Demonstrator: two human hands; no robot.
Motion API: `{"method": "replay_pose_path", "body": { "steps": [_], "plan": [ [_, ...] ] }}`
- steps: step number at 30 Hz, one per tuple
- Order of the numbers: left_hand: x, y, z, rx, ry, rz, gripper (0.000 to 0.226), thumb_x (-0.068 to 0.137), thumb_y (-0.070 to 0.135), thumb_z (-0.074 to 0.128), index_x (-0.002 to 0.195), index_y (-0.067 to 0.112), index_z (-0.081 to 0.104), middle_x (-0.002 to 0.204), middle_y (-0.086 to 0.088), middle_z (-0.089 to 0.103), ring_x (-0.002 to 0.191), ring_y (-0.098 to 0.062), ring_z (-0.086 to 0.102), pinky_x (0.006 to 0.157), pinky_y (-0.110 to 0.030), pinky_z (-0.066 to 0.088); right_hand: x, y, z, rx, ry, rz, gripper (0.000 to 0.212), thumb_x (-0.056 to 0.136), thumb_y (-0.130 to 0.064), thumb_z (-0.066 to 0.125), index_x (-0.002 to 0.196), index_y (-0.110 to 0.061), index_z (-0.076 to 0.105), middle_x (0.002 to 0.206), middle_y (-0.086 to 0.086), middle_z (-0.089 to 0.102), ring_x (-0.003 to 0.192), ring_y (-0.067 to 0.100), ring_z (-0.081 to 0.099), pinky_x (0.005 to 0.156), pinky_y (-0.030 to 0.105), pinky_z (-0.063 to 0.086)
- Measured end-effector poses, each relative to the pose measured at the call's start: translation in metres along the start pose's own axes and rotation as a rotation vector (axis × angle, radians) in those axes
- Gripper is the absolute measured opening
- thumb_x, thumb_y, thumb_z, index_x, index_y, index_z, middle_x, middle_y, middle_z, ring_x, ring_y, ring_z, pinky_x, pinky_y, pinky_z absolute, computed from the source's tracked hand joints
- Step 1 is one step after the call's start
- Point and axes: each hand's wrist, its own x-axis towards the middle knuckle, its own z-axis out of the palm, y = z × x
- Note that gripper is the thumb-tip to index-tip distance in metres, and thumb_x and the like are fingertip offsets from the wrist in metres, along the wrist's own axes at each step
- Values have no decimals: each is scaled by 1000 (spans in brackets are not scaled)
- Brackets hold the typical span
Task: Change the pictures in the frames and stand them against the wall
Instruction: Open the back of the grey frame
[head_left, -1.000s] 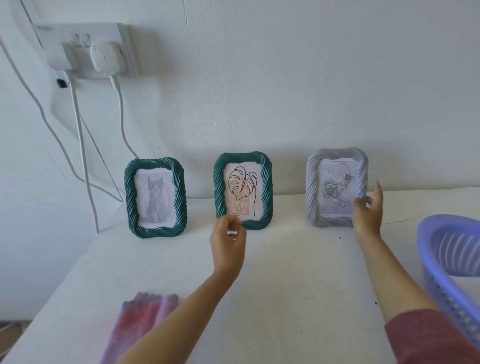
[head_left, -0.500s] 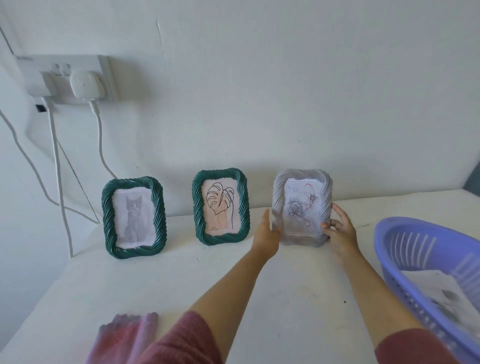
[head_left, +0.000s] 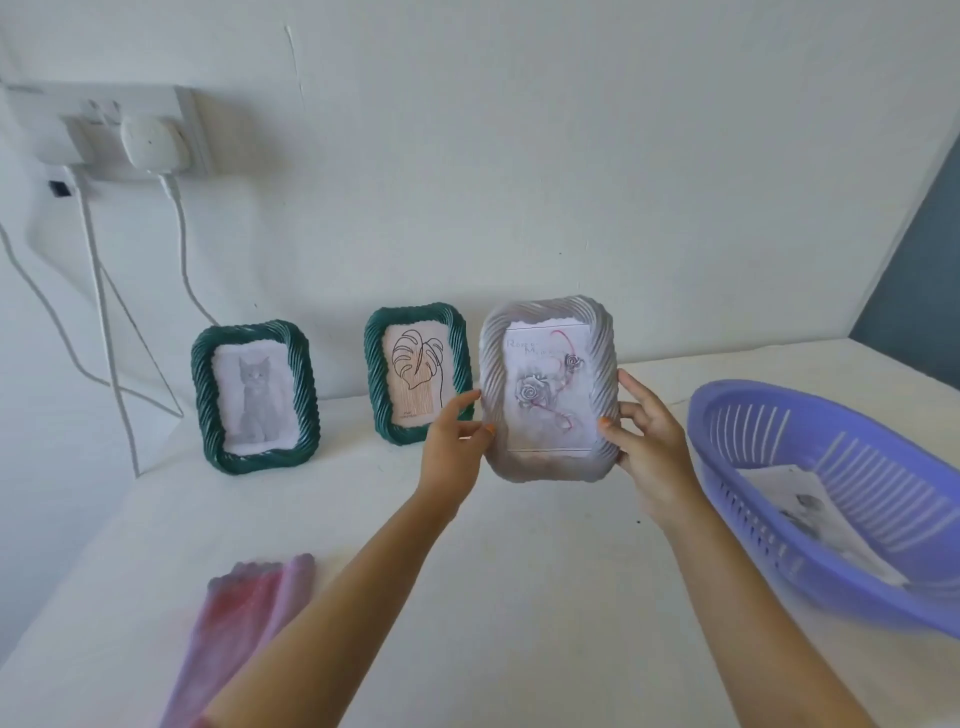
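Two-sided grip: grey frame (head_left: 548, 389) upright between left hand (head_left: 452, 441) and right hand (head_left: 649, 431).

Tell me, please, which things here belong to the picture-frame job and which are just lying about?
Job: grey frame, held by left hand and right hand; green cat frame; green leaf frame; purple basket with prints.
Lying about: pink cloth; wall socket, charger, cables.

We find the cat frame (head_left: 255, 397) at left and the leaf frame (head_left: 418, 382) to its right, both standing on the tabletop (head_left: 545, 571) against the wall (head_left: 519, 156). Just right of these, the rose frame (head_left: 548, 389) is held between the left hand (head_left: 452, 441) and right hand (head_left: 649, 436). The basket (head_left: 748, 535) lies far right with paper (head_left: 810, 514) inside, and the cloth (head_left: 244, 613) lies front left.
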Motion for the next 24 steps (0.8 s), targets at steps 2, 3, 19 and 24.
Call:
{"method": "replay_pose_path", "body": {
  "steps": [2,3,19,24],
  "plan": [
    [-23,1,-14,-13,-29,-72,40,88,5,53,125,19,52,85,0,65,84,-20,59,73,-28,45,-23,-12,2,-59,-29,-25,57,84,6,56,126,-33,51,83,-5,60,83,17,56,78,36,45],
    [-34,1,-20,-12,-52,-121,38,87,7,55,124,19,53,85,0,65,83,-19,59,73,-27,45,-35,-18,4,-93,-20,-51,55,84,5,56,128,-28,52,84,-8,60,79,13,56,76,29,46],
    [-102,12,-40,-136,-27,-267,56,93,13,52,142,22,28,97,-9,62,71,-19,66,59,-22,57,-159,-46,69,-1076,-563,-424,36,91,-26,54,126,-14,53,97,-7,48,85,9,51,58,8,35],
    [-108,-16,-51,-25,2,-338,53,90,-5,49,139,9,37,94,-10,62,74,-17,63,54,-17,56,-146,-37,48,-798,-489,-359,24,88,-15,60,110,-12,68,84,0,60,68,3,51,65,8,42]
  ]
}}
